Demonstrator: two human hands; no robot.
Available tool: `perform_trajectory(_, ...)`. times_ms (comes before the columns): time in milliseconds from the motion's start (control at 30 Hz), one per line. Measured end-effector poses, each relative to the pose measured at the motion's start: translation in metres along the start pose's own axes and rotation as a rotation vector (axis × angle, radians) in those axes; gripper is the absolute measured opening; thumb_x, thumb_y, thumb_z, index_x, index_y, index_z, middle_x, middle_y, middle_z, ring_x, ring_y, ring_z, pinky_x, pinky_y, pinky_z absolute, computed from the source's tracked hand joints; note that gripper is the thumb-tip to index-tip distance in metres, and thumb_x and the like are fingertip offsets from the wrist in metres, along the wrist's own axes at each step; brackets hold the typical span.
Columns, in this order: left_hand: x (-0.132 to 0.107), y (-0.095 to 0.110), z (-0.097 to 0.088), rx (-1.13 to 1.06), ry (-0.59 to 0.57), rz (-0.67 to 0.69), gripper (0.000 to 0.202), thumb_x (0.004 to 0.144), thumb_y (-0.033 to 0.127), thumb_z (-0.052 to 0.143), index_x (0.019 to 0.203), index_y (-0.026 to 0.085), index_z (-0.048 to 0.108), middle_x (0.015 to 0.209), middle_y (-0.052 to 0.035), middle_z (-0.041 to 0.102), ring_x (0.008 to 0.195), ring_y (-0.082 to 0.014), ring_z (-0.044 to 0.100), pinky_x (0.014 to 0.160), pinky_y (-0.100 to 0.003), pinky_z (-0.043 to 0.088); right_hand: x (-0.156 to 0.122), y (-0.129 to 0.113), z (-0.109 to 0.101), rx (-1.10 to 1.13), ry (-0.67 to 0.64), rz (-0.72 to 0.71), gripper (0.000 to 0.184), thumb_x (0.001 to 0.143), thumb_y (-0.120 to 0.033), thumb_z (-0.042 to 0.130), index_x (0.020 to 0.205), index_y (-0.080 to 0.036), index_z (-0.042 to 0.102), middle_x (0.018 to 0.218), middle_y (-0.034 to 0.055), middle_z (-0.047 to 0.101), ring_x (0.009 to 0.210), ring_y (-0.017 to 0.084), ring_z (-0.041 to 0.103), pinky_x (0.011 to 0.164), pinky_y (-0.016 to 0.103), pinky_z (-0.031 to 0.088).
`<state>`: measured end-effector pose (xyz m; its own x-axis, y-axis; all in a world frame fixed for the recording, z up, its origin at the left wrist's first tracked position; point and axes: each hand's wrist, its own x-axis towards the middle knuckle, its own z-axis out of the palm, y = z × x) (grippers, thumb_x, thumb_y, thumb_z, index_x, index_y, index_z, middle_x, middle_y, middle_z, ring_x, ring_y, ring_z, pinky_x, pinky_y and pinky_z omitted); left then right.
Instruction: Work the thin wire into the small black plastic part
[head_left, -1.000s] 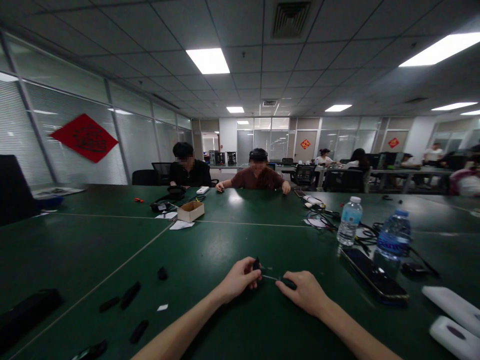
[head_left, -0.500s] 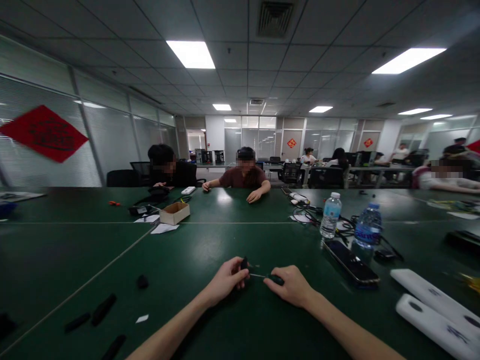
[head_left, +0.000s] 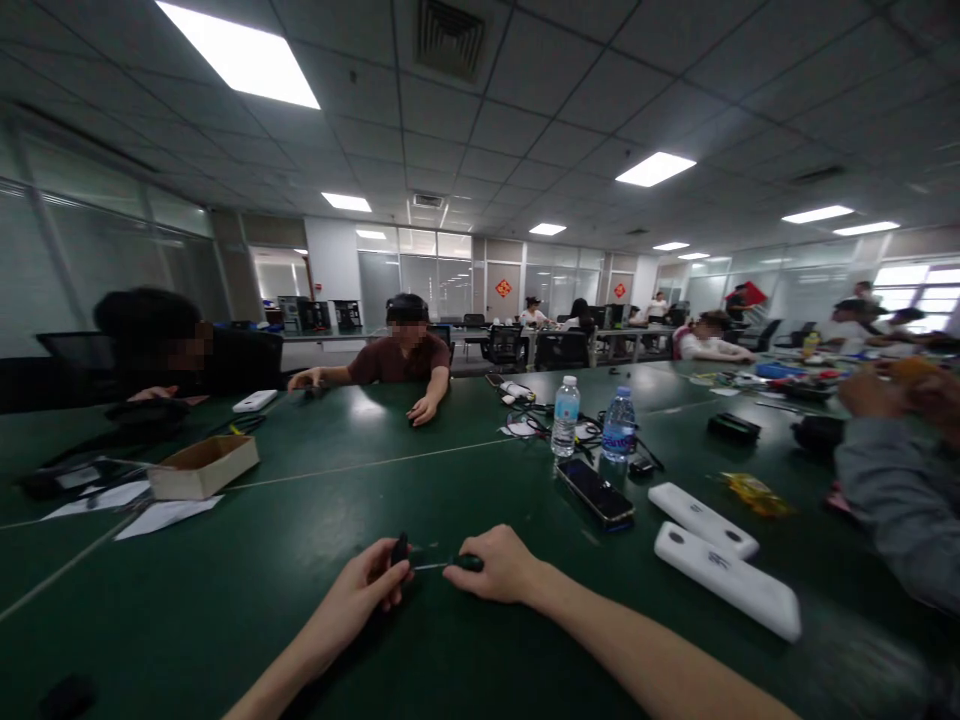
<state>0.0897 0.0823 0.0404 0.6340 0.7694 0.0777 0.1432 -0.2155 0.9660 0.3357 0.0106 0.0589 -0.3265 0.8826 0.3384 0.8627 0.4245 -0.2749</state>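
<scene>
Low over the green table point(head_left: 322, 610), my left hand point(head_left: 371, 580) pinches a small black part point(head_left: 400, 548) between thumb and fingers. My right hand point(head_left: 499, 565) is wrapped round the dark green handle of a screwdriver point(head_left: 469, 562). Its thin metal shaft points left and reaches the black part; whether the tip sits in a screw is too small to tell. Right of my hands lie a black phone point(head_left: 596, 492) and two long white devices, the nearer white device point(head_left: 727, 580) marked with dark writing.
Two water bottles, a clear bottle point(head_left: 566, 418) and a blue-labelled bottle point(head_left: 619, 425), stand behind the phone among cables. An open cardboard box point(head_left: 204, 468) rests on papers at left. Co-workers sit across the table; a grey sleeve point(head_left: 892, 500) is at right.
The view has swung to the right, so the scene has shifted left and the grey-sleeved person has come in. Both hands keep their hold on the screwdriver and black part.
</scene>
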Motion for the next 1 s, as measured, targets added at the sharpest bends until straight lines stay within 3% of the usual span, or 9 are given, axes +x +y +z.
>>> perform_trajectory(267, 0.0022, -0.0027, -0.0012, -0.007, -0.007, -0.017, 0.049, 0.086, 0.052, 0.054, 0.121, 0.019, 0.050, 0.089, -0.0039, 0.063, 0.072, -0.0167, 0.057, 0.062, -0.027, 0.045, -0.0004, -0.0006, -0.0045, 0.014, -0.048, 0.037, 0.043, 0.090, -0.055, 0.049, 0.089, -0.017, 0.070, 0.069, 0.0001, 0.068, 0.056, 0.011, 0.059, 0.053, 0.019, 0.041)
perform_trajectory(500, 0.0004, 0.0028, 0.0012, -0.012, 0.008, -0.004, 0.047, 0.086, 0.051, 0.054, 0.120, 0.018, 0.050, 0.089, -0.0042, 0.064, 0.071, -0.0164, 0.056, 0.061, -0.026, 0.044, 0.0005, 0.0001, 0.0015, -0.034, 0.016, 0.011, 0.042, 0.090, -0.053, 0.050, 0.082, -0.018, 0.071, 0.067, 0.0003, 0.068, 0.055, 0.011, 0.058, 0.056, 0.020, 0.040)
perform_trajectory(1000, -0.0007, 0.0018, 0.0019, -0.026, 0.026, 0.011, 0.046, 0.085, 0.053, 0.054, 0.115, 0.017, 0.054, 0.085, -0.0030, 0.062, 0.066, -0.0144, 0.055, 0.058, -0.025, 0.043, 0.0008, -0.0023, -0.0002, 0.002, 0.003, 0.011, 0.041, 0.091, -0.052, 0.049, 0.085, -0.017, 0.071, 0.070, 0.0019, 0.068, 0.057, 0.012, 0.059, 0.055, 0.020, 0.041)
